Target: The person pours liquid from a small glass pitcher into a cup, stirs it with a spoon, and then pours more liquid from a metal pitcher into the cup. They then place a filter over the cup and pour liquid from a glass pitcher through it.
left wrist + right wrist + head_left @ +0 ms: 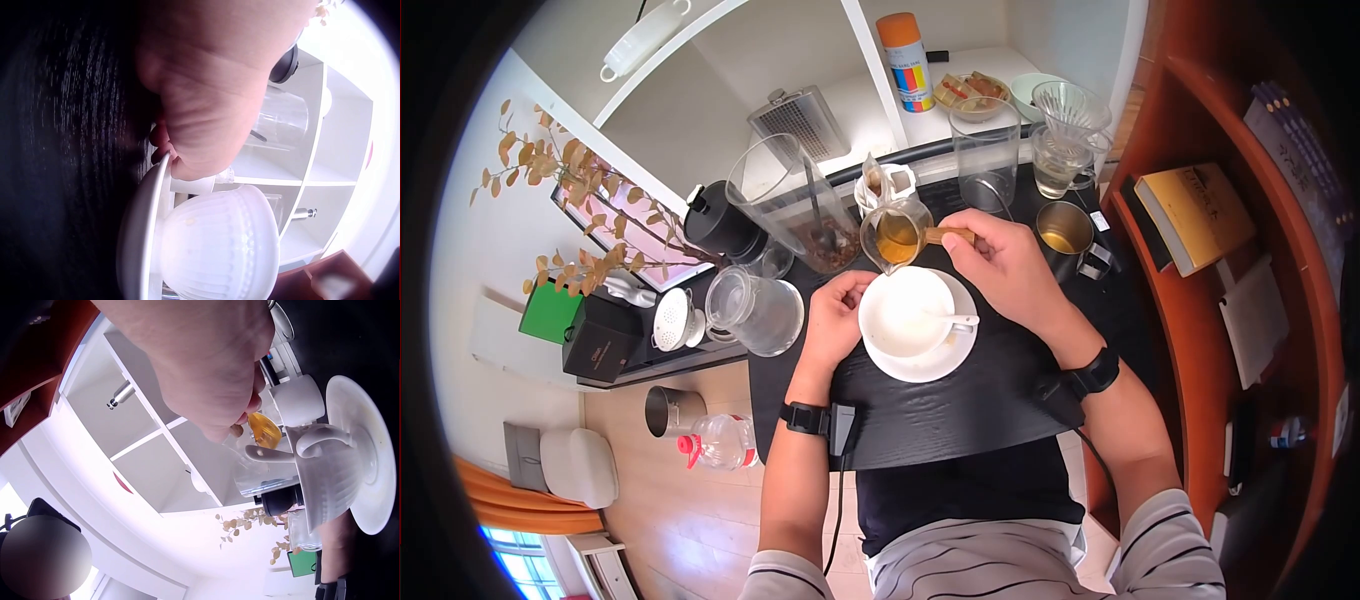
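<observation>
My right hand (1005,265) grips the wooden handle (950,236) of a small glass pitcher (894,238) holding amber liquid. The pitcher is tilted, its spout close over the far rim of a white cup (907,312). In the right wrist view the amber liquid (265,430) shows beyond my fingers. The cup stands upright on a white saucer (930,372), and a white spoon (960,320) lies across its right side. My left hand (835,315) pinches the saucer's left rim; in the left wrist view that rim (164,164) runs between thumb and fingers.
Behind the cup stand a white dripper (887,184), a tall glass jar (800,205) with brown contents and a clear cylinder (985,150). A glass server (755,310) is left of my left hand. At the right is a metal mug (1064,240). The black table's (960,430) near edge meets my body.
</observation>
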The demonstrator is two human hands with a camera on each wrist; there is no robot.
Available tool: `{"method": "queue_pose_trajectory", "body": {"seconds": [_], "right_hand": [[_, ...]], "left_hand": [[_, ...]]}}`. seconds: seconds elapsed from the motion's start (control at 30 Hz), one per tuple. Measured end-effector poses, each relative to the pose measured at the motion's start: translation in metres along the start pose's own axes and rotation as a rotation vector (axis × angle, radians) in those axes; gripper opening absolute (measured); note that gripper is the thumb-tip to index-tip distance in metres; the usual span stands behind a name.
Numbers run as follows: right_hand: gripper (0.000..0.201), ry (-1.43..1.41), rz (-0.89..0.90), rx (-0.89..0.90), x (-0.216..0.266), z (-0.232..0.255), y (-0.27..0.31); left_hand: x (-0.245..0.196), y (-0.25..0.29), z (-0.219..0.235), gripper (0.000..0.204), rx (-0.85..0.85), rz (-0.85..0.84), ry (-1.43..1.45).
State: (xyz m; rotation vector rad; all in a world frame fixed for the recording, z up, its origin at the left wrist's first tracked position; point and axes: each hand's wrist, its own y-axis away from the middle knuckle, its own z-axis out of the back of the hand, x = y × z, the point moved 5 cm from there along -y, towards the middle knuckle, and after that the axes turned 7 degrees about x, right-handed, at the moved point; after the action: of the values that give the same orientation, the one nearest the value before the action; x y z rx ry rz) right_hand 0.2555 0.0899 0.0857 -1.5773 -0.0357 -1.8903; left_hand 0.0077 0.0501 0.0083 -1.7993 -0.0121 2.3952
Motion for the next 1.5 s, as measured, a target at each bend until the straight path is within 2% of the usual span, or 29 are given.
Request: {"method": "queue_pose_trajectory", "body": {"seconds": [0.5,1.5], "right_hand": [[0.016,-0.034,0.095,-0.104,0.0009,0.0010,-0.0011],[0.021,0.034,0.027,-0.025,0.0085,-0.0020,0.0019]], "left_hand": [[0.0031,-0.0009,0.0010,0.017,-0.014,-0.012,-0.058],[-0.0003,-0.0016,0.0005,0.017,-0.007,-0.008,0.006]]}}
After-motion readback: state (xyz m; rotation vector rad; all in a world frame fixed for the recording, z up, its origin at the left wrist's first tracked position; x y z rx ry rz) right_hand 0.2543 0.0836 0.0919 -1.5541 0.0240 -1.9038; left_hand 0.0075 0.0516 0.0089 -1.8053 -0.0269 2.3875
